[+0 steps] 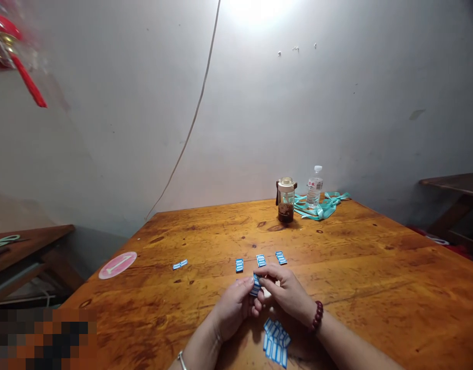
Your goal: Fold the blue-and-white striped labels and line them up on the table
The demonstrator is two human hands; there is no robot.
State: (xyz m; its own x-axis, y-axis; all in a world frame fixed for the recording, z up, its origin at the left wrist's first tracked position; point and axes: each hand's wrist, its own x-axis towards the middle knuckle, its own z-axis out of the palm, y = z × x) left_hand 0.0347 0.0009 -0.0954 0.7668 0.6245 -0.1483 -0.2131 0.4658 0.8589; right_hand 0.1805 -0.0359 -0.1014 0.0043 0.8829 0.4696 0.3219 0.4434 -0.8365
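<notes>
My left hand is closed on a small blue-and-white label piece, thumb on top and fingers curled beneath. My right hand, with a dark red bead bracelet at the wrist, pinches the far edge of that same piece. Beyond my hands lie three small label stacks in a row: a left one, a middle one and a right one. Two narrow labels rest farther left. Between my forearms, a loose pile of blue-edged labels spreads near the front.
On the wooden table, a drink jar and a water bottle stand at the back among turquoise ribbon. A pink round disc lies at the left edge. Scissors rest on another table.
</notes>
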